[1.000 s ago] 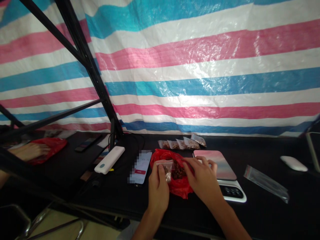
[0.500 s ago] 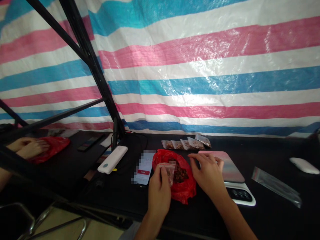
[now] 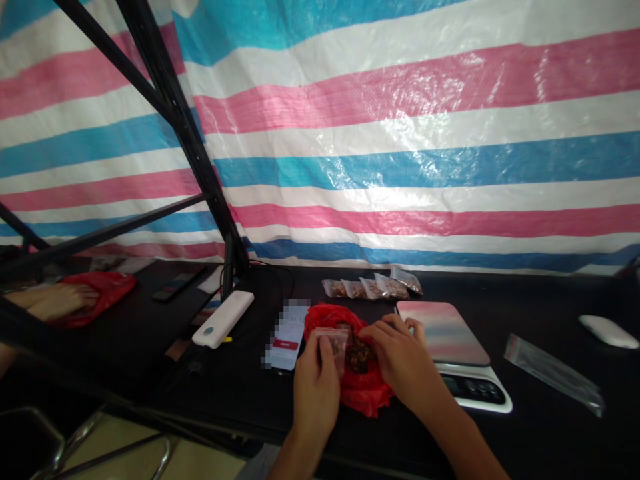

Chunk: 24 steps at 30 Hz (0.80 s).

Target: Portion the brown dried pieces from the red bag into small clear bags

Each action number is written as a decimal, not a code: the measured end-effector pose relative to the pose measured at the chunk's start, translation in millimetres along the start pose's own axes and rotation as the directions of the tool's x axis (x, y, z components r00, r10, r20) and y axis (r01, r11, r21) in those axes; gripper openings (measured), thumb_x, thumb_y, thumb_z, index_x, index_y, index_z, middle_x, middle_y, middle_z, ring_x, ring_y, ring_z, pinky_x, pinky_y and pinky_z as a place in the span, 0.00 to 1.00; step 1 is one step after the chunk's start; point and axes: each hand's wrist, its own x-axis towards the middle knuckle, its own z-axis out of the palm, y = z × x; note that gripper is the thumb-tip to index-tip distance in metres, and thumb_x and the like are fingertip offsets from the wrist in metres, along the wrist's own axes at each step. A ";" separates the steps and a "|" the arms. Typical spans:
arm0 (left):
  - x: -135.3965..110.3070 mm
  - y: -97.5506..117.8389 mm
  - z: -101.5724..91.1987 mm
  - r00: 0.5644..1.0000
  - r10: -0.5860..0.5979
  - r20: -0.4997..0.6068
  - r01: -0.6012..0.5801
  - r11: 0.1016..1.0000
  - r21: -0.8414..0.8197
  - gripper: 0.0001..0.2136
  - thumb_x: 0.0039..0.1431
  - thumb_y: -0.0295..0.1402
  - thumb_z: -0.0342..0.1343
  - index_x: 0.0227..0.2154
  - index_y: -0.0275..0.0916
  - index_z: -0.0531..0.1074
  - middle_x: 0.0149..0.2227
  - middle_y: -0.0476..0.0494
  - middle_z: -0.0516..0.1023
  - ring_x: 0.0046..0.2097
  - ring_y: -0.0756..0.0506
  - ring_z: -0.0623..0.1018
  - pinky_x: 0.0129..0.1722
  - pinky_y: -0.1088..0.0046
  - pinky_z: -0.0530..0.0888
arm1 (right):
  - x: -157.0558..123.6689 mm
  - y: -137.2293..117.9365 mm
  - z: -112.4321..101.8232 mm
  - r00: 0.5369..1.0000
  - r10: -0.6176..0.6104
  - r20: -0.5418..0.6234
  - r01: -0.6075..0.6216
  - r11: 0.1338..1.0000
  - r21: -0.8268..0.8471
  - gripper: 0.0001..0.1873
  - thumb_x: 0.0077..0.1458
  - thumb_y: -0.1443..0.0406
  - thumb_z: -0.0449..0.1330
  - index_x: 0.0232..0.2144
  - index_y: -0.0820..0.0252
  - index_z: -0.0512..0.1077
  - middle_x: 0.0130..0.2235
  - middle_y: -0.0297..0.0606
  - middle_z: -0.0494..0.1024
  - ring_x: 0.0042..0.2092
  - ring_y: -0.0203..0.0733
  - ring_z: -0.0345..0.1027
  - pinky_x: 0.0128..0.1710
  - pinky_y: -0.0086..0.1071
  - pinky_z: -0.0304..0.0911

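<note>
My left hand (image 3: 316,380) pinches a small clear zip bag (image 3: 338,347) between thumb and fingers; some brownish bits show inside it. The zip bag is held over the left side of a crumpled red plastic bag (image 3: 367,395), which lies open with dark brown dried pieces (image 3: 359,353) in it. Over the right side of the red bag, my right hand (image 3: 400,353) has its bent fingers at the pieces. Its fingertips are closed together, and what they hold is too small to make out. A white kitchen scale (image 3: 443,333) stands beside and partly behind that hand.
Several filled zip bags (image 3: 371,287) lie in a row behind. Left are a phone (image 3: 289,343) and white power bank (image 3: 223,320); right, flat clear bags (image 3: 554,375) and a white mouse (image 3: 607,331). Beyond a black frame (image 3: 193,150), another person's hands (image 3: 67,300) touch a red bag.
My right hand has moved left and down from the scale's edge to the brown pieces in the red bag. My left hand keeps the small zip bag nearly in place.
</note>
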 end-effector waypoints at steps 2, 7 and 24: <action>-0.8 0.3 1.4 0.997 0.029 0.074 -0.027 0.999 -0.030 0.19 0.72 0.46 0.43 0.36 0.41 0.74 0.35 0.44 0.80 0.41 0.42 0.80 0.43 0.67 0.74 | 0.6 3.0 -1.3 0.992 0.030 -0.123 -0.035 0.999 -0.040 0.16 0.64 0.71 0.55 0.46 0.50 0.78 0.46 0.38 0.83 0.49 0.52 0.68 0.48 0.47 0.50; -6.1 -5.1 9.1 0.977 0.110 0.182 -0.081 0.984 -0.160 0.21 0.73 0.49 0.41 0.51 0.41 0.73 0.53 0.39 0.78 0.55 0.42 0.77 0.60 0.61 0.70 | 1.6 -6.7 -5.1 0.987 0.087 -0.135 -0.060 0.979 0.196 0.11 0.67 0.61 0.55 0.47 0.47 0.76 0.48 0.34 0.82 0.51 0.49 0.71 0.53 0.45 0.50; -8.1 -3.0 34.2 0.985 0.022 0.173 0.025 0.964 -0.263 0.31 0.66 0.61 0.43 0.51 0.40 0.74 0.52 0.37 0.80 0.55 0.40 0.77 0.59 0.61 0.72 | -1.5 -11.6 -6.7 0.958 0.245 -0.149 -0.152 0.875 0.461 0.11 0.67 0.59 0.51 0.36 0.53 0.71 0.37 0.34 0.78 0.42 0.45 0.71 0.46 0.41 0.54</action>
